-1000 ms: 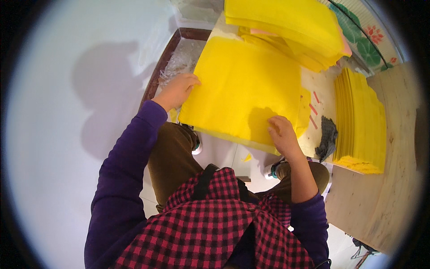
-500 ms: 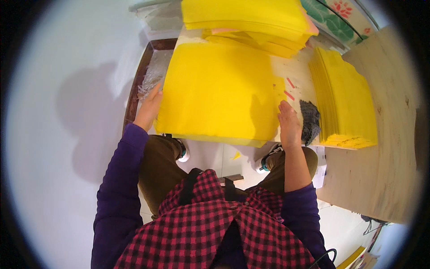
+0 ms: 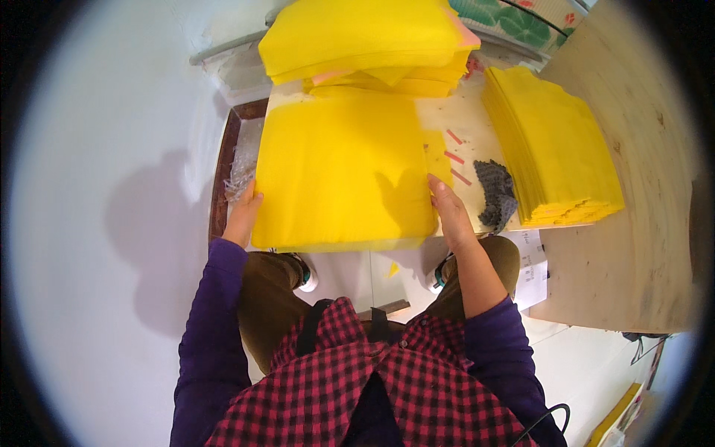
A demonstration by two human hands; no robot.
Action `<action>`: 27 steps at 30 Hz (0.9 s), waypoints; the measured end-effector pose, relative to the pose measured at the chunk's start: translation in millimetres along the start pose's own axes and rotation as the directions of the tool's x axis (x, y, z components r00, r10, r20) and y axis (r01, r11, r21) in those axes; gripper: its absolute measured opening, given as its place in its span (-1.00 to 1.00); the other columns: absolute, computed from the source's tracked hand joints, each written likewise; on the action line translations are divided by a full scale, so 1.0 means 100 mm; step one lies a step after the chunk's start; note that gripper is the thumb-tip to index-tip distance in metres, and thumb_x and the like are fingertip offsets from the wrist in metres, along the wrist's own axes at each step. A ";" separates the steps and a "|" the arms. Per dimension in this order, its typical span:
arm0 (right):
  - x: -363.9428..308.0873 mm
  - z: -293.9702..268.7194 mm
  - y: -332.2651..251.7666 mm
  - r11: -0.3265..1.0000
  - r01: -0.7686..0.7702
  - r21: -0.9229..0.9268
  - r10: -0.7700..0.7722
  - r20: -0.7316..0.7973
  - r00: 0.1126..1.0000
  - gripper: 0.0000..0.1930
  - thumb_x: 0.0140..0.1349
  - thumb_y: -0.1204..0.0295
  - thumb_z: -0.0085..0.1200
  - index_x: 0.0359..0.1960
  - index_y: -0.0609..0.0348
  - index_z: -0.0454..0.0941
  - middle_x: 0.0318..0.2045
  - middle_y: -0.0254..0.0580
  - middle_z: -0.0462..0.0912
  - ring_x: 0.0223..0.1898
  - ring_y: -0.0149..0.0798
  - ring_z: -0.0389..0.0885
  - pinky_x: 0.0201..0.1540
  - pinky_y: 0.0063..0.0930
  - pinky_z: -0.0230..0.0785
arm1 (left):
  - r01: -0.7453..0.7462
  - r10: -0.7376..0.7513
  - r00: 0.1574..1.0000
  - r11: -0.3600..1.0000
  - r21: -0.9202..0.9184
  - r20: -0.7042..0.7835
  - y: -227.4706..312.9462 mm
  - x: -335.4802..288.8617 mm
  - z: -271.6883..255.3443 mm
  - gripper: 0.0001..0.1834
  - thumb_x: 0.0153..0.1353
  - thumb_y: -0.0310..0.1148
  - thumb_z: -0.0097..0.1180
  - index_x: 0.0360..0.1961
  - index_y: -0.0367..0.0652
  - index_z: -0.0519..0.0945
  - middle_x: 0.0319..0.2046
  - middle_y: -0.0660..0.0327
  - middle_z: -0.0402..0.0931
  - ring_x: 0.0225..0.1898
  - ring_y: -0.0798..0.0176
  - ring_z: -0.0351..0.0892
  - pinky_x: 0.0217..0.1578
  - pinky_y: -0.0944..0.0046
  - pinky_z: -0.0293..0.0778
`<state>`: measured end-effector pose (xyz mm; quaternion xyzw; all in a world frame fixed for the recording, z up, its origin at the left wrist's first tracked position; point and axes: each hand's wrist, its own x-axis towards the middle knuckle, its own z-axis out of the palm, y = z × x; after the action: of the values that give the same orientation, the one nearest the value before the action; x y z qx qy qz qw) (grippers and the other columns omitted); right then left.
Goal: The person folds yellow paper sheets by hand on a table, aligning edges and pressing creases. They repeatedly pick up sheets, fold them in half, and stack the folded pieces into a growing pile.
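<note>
A flat pile of yellow cloth-like sheets (image 3: 335, 164) lies in front of me on a pale wooden table, its near side overhanging the front edge. My left hand (image 3: 243, 214) is against the pile's left edge, fingers extended, thumb side toward the sheets. At the opposite edge, my right hand (image 3: 450, 212) has straightened fingers touching the side of the pile, with the palm facing inward. Neither hand visibly wraps round the sheets. Some fingertips are hard to make out. A crumpled dark grey cloth (image 3: 494, 194) rests just right of my right hand.
Behind the pile stands a taller yellow stack (image 3: 365, 37), with pink showing at its corner. Another thick yellow stack (image 3: 555, 149) is at the right. Small red strips (image 3: 454, 158) lie between. A brown-framed tray (image 3: 226, 164) with clear plastic borders the left side. A yellow scrap (image 3: 393, 269) is on the floor.
Both hands have moved inward to the pile's side edges; the right hand was apart from it before. The view has shifted, so the table's contents appear further left.
</note>
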<state>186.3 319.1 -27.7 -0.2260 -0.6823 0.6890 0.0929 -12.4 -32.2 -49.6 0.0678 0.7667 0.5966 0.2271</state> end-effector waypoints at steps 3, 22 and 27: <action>0.04 -0.06 0.04 0.998 0.020 0.058 -0.018 -0.036 0.999 -0.42 0.43 0.08 -0.22 0.25 0.34 0.30 0.24 -0.01 0.36 0.29 -0.16 0.28 0.33 -0.33 0.06 | -0.024 0.025 1.000 0.998 0.065 -0.005 0.01 0.01 0.00 -0.44 0.42 -0.42 -0.21 0.39 -0.34 0.04 0.40 0.09 0.04 0.40 0.22 0.04 0.34 0.34 -0.03; 1.51 -0.50 0.16 0.803 0.138 -0.580 -0.226 -0.082 0.971 -0.83 0.10 0.40 0.13 -0.30 0.19 0.63 -0.29 -0.03 0.65 -0.23 0.00 0.62 -0.19 -0.24 0.47 | -0.659 0.489 0.750 0.499 0.563 0.445 0.56 0.58 1.82 -0.49 0.31 -0.45 -0.10 0.30 -0.17 0.27 0.35 -0.05 0.13 0.41 -0.10 -0.01 0.37 -0.06 -0.16; 1.50 -0.48 0.07 0.781 0.093 -0.618 -0.160 -0.054 0.986 -0.81 0.02 0.35 0.21 -0.36 0.18 0.64 -0.35 -0.08 0.65 -0.28 -0.06 0.63 -0.24 -0.28 0.45 | -0.610 0.472 0.777 0.398 0.686 0.417 0.50 0.62 2.13 -0.51 0.32 -0.34 -0.13 0.27 -0.22 0.30 0.31 -0.05 0.19 0.38 -0.07 0.07 0.36 -0.05 -0.10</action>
<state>76.2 427.0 -61.1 -0.2327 -0.8767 0.4100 0.0957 15.2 193.0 -58.7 0.4524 0.8624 0.2258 0.0250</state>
